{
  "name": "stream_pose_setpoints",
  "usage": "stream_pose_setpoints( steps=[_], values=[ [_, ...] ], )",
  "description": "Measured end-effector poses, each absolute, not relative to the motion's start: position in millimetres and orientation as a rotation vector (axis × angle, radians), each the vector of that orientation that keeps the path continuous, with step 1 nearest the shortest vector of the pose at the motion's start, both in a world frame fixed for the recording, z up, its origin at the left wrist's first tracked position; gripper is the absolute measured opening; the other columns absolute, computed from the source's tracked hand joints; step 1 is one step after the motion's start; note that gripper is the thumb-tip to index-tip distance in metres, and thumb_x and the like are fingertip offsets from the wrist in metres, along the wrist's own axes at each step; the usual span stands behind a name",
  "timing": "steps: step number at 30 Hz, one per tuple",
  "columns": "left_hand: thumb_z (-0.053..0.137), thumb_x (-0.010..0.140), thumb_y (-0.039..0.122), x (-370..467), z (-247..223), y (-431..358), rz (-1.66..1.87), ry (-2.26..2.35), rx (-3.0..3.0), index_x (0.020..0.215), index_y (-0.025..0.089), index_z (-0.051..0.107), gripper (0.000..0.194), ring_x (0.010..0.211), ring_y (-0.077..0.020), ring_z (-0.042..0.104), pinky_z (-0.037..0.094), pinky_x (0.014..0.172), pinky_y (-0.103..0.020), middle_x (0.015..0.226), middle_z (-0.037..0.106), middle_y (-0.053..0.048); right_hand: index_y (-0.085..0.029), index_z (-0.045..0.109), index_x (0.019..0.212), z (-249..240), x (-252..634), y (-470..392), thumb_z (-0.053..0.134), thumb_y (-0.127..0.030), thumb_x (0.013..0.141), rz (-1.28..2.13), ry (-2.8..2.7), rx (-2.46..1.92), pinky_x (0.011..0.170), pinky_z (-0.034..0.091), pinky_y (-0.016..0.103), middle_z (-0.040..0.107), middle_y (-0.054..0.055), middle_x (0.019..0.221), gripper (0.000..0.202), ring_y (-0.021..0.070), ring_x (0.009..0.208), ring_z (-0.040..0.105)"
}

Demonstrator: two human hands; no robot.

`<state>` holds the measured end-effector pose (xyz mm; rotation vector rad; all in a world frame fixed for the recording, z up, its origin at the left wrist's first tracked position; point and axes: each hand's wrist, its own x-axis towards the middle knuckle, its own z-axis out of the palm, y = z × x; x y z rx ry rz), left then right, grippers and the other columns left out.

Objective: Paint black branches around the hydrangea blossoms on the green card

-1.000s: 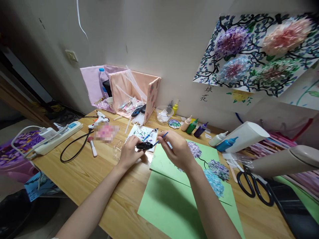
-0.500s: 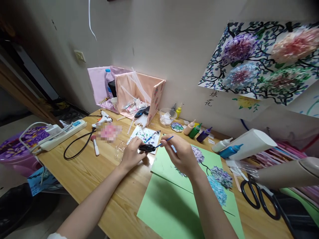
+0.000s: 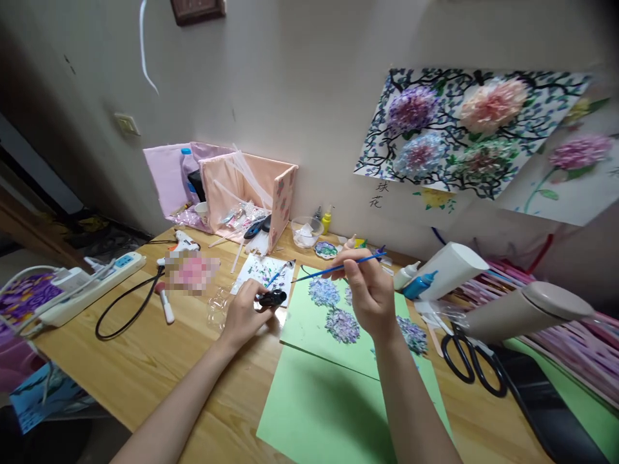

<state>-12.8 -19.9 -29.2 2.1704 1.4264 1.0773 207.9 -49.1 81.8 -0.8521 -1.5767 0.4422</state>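
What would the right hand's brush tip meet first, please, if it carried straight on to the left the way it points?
Probably the paint-spotted white sheet, just beyond the brush in the right hand; depth is unclear, so the tip may pass above it.

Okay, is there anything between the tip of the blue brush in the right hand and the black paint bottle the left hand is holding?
Nothing visible. The right hand holds the blue brush, its tip just above the black bottle gripped by the left hand, with only open air between them.
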Motion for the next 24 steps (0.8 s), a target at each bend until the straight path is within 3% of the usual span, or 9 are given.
stream_pose_setpoints(
  steps=[7, 16, 24],
  values=[
    [0.065, 0.071, 0.04, 6.3, -36.9, -28.4, 1.231, 1.435, 1.966, 0.083, 0.021, 0.05, 0.027, 0.079, -0.0184, 0.055, 0.046, 0.064, -0.028, 0.083, 0.055, -0.001, -0.02, 0.057, 0.084, 89.9, 275.1, -74.2, 0.048, -0.031, 0.09, 0.354, -1.326, -1.093, 0.063, 0.048, 0.025, 0.056, 0.0, 0.08, 0.015, 0.0114, 0.069, 0.059],
    [0.065, 0.072, 0.043, 85.9, -29.7, -45.4, 1.349, 1.364, 1.908, 0.081, 0.02, 0.05, 0.029, 0.074, -0.0167, 0.054, 0.043, 0.069, -0.028, 0.078, 0.055, 0.0, -0.02, 0.053, 0.082, 69.0, 342.4, -108.8, 0.043, -0.032, 0.091, 0.225, -1.441, -1.408, 0.066, 0.045, 0.027, 0.058, 0.002, 0.08, 0.018, 0.0148, 0.072, 0.06],
    [0.065, 0.073, 0.042, 98.0, -44.9, -55.9, 1.332, 1.345, 1.89, 0.079, 0.021, 0.047, 0.029, 0.07, -0.0146, 0.05, 0.04, 0.065, -0.027, 0.074, 0.051, 0.002, -0.019, 0.054, 0.086, 45.2, 351.7, -106.3, 0.04, -0.027, 0.091, 0.074, -1.819, -1.612, 0.07, 0.042, 0.031, 0.061, 0.005, 0.08, 0.017, 0.0192, 0.077, 0.058]
  ],
)
